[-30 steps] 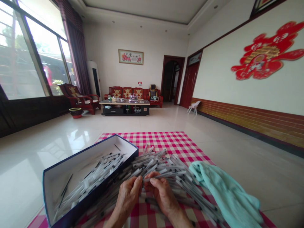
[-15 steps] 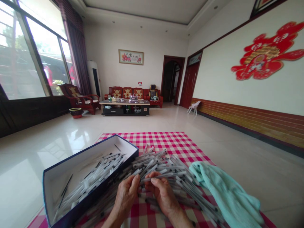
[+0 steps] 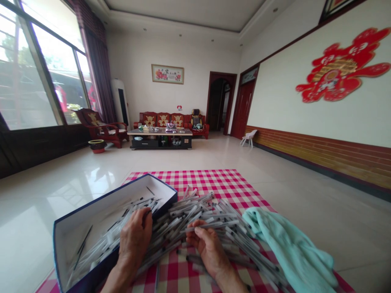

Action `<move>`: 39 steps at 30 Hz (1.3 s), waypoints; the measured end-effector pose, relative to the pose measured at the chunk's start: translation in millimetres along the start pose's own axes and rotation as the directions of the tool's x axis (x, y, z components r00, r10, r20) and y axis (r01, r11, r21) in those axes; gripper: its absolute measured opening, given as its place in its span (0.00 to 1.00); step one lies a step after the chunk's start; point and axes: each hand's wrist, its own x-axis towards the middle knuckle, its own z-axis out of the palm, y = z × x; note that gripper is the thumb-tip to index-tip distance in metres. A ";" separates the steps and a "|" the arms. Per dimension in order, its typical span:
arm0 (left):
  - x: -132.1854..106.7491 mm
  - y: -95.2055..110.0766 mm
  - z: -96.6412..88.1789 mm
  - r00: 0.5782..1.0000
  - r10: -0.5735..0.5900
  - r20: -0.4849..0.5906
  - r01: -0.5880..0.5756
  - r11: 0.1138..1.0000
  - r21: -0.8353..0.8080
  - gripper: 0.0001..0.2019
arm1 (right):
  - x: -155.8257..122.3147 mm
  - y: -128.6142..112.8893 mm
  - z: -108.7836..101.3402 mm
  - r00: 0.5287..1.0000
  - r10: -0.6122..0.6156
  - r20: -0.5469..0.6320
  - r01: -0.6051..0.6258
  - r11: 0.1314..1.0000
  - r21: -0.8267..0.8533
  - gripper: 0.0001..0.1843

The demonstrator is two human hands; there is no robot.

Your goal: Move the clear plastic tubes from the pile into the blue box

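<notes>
My left hand reaches over the near wall of a blue box with a white inside and closes on slim clear pens lying in it. A loose heap of the same black-tipped pens spreads over a pink-and-white checked cloth. My right hand rests in that heap, with its thumb and fingers pinching a single pen. A pale green towel lies to the right of the heap.
The cloth lies on a glossy tiled floor. Far ahead stand a low coffee table and a red wooden sofa. A wooden armchair stands by tall windows, and a small white chair stands by the right wall.
My left hand has moved left from the heap to over the box and into the pens there. My right hand has stayed on the same pen.
</notes>
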 end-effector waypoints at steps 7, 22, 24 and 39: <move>11.7 -19.7 -12.2 0.994 -0.068 0.084 0.041 0.956 0.289 0.17 | -0.2 -2.0 3.0 1.000 0.006 -0.006 -0.006 1.000 0.007 0.09; -34.3 47.3 4.9 0.835 0.401 0.377 -0.304 0.907 -0.293 0.11 | -1.0 0.2 -1.0 0.998 -0.001 0.058 0.002 1.000 -0.020 0.06; -35.5 45.2 7.9 0.830 0.403 0.385 -0.305 0.907 -0.292 0.12 | -1.2 0.8 -1.0 0.999 0.004 0.052 -0.003 1.000 -0.019 0.06; 14.3 2.5 -37.5 0.918 0.157 0.364 -0.111 0.984 -0.142 0.10 | 6.7 -5.1 -7.0 0.997 -0.020 -0.081 0.034 0.984 0.175 0.07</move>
